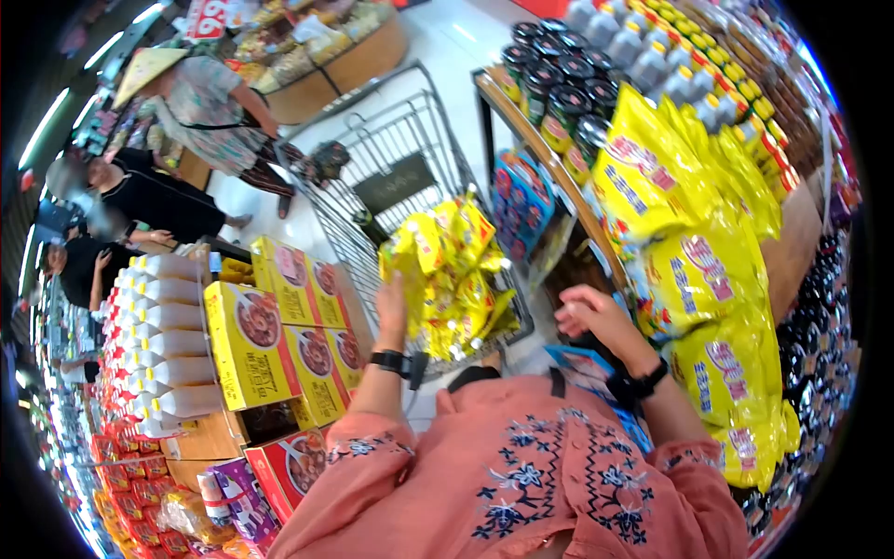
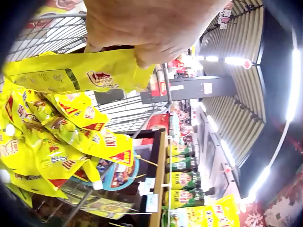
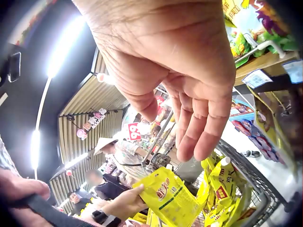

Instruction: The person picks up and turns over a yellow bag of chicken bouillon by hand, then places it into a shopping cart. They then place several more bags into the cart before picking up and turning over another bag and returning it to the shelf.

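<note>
My left hand point(image 1: 391, 307) grips the edge of a yellow seasoning pouch point(image 3: 168, 196), thumb on its near side in the left wrist view. The pouch is held over a heap of similar yellow pouches point(image 1: 456, 252), some with white spout caps, inside a wire shopping cart point(image 1: 395, 186). Relaxed and holding nothing, my right hand point(image 1: 579, 312) hovers between the cart and the shelf at the right. Its fingers hang loosely bent in the right wrist view.
Large yellow bags point(image 1: 703, 279) line the right-hand shelf beside dark-lidded jars point(image 1: 559, 74). Yellow boxes point(image 1: 247, 321) and pale bottles point(image 1: 172, 345) flank the cart's left side. Beyond them stand several people, one wearing a conical hat point(image 1: 149, 67). A blue-framed package point(image 1: 523, 200) hangs by the shelf.
</note>
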Tool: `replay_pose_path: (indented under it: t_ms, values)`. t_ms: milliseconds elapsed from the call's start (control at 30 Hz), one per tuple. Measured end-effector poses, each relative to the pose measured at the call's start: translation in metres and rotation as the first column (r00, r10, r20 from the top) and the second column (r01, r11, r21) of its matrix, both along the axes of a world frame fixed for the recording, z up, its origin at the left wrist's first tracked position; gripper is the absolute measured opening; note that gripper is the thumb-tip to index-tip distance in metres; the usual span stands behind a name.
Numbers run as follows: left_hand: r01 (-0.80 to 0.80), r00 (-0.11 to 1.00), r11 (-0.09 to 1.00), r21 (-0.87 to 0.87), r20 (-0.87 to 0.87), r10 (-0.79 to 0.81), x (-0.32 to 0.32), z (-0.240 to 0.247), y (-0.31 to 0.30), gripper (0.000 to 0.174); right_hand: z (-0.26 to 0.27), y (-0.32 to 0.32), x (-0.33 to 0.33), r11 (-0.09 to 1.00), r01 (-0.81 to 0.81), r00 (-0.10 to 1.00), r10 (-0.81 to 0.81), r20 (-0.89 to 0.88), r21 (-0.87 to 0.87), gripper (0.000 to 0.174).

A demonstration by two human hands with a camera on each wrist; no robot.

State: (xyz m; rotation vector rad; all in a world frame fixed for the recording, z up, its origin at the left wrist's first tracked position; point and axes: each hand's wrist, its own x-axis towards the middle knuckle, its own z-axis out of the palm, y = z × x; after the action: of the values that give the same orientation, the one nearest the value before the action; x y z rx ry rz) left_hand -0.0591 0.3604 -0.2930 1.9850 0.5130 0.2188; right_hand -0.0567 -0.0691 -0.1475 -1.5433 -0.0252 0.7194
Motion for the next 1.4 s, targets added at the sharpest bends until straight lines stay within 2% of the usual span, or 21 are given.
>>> replay_pose_path:
  t_ms: [33, 67, 133, 167, 233, 300, 367, 500, 533, 667, 700, 767, 1000, 1100, 1133, 1233, 1367, 1400]
  values:
    - [0.037, 0.991, 0.996, 0.084, -0.134, -0.026, 0.0, -0.013, 0.001, 0.042, 0.0, -0.002, -0.002, 1.0, 0.0, 1.0, 0.0, -0.001, -0.019, 0.031]
    - [0.01, 0.953, 0.98, 0.199, -0.299, 0.051, 0.004, -0.008, -0.015, 0.039, -0.001, -0.003, -0.003, 1.0, 0.004, 1.0, -0.004, -0.011, -0.01, 0.03]
    - [0.197, 0.98, 0.927, 0.32, -0.034, -0.197, -0.006, -0.045, -0.023, 0.032, -0.002, -0.005, -0.008, 1.0, 0.008, 0.999, -0.009, -0.033, -0.007, 0.028]
    - [0.282, 0.955, 0.798, 0.533, -0.072, -0.289, -0.006, -0.104, -0.017, 0.028, -0.001, -0.004, -0.01, 1.0, 0.012, 0.999, -0.012, -0.043, -0.013, 0.027]
    - [0.472, 0.879, 0.789, 0.393, -0.27, -0.392, -0.01, -0.107, -0.044, 0.028, -0.003, -0.006, -0.012, 1.0, 0.007, 0.999, -0.008, -0.052, -0.022, 0.026]
    - [0.583, 0.808, 0.777, 0.239, -0.068, -0.586, -0.02, -0.105, -0.058, 0.032, -0.001, -0.005, -0.014, 1.0, 0.006, 0.998, -0.007, -0.055, -0.027, 0.027]
    - [0.613, 0.723, 0.79, 0.015, -0.413, -0.554, -0.019, -0.071, -0.072, 0.047, -0.004, -0.006, -0.014, 1.0, 0.001, 0.998, -0.003, -0.064, -0.028, 0.027]
    - [0.758, 0.552, 0.652, -0.024, -0.507, -0.662, -0.012, -0.067, -0.069, 0.054, 0.003, -0.008, -0.017, 1.0, 0.021, 0.996, -0.022, -0.083, -0.02, 0.027]
    - [0.784, 0.461, 0.612, -0.102, -0.564, -0.685, -0.008, -0.066, -0.067, 0.067, 0.006, -0.008, -0.018, 1.0, 0.025, 0.996, -0.026, -0.083, -0.013, 0.027]
    - [0.672, 0.58, 0.723, -0.163, -0.491, -0.65, -0.023, -0.023, -0.073, 0.09, 0.01, -0.009, -0.02, 0.999, 0.036, 0.996, -0.035, -0.087, 0.01, 0.027]
    - [0.659, 0.581, 0.732, -0.171, -0.503, -0.64, -0.024, -0.018, -0.075, 0.088, 0.011, -0.009, -0.02, 0.999, 0.042, 0.995, -0.04, -0.091, 0.019, 0.027]
    - [0.643, 0.653, 0.762, -0.076, -0.466, -0.598, -0.03, -0.035, -0.073, 0.084, 0.009, -0.011, -0.019, 0.998, 0.041, 0.996, -0.038, -0.075, 0.04, 0.028]
    - [0.557, 0.683, 0.819, -0.137, -0.485, -0.546, -0.037, -0.026, -0.063, 0.074, 0.015, -0.012, -0.018, 0.995, 0.038, 0.999, -0.034, -0.037, 0.089, 0.029]
    - [0.501, 0.774, 0.865, -0.037, -0.429, -0.467, -0.041, -0.021, -0.064, 0.07, 0.016, -0.015, -0.019, 0.994, 0.026, 0.999, -0.023, -0.029, 0.109, 0.028]
    - [0.526, 0.762, 0.85, 0.011, -0.451, -0.465, -0.039, 0.0, -0.069, 0.067, 0.017, -0.016, -0.02, 0.993, 0.021, 1.0, -0.018, -0.025, 0.116, 0.027]
    - [0.449, 0.767, 0.886, -0.117, -0.458, -0.449, -0.036, 0.029, -0.08, 0.065, 0.02, -0.019, -0.022, 0.994, 0.025, 1.0, -0.023, -0.021, 0.109, 0.028]
    - [0.437, 0.779, 0.881, -0.183, -0.413, -0.472, -0.028, 0.064, -0.101, 0.061, 0.019, -0.026, -0.026, 0.992, 0.037, 0.999, -0.034, -0.023, 0.119, 0.028]
    - [0.451, 0.796, 0.872, -0.191, -0.356, -0.49, -0.027, 0.069, -0.107, 0.059, 0.019, -0.027, -0.027, 0.992, 0.042, 0.999, -0.04, -0.025, 0.121, 0.028]
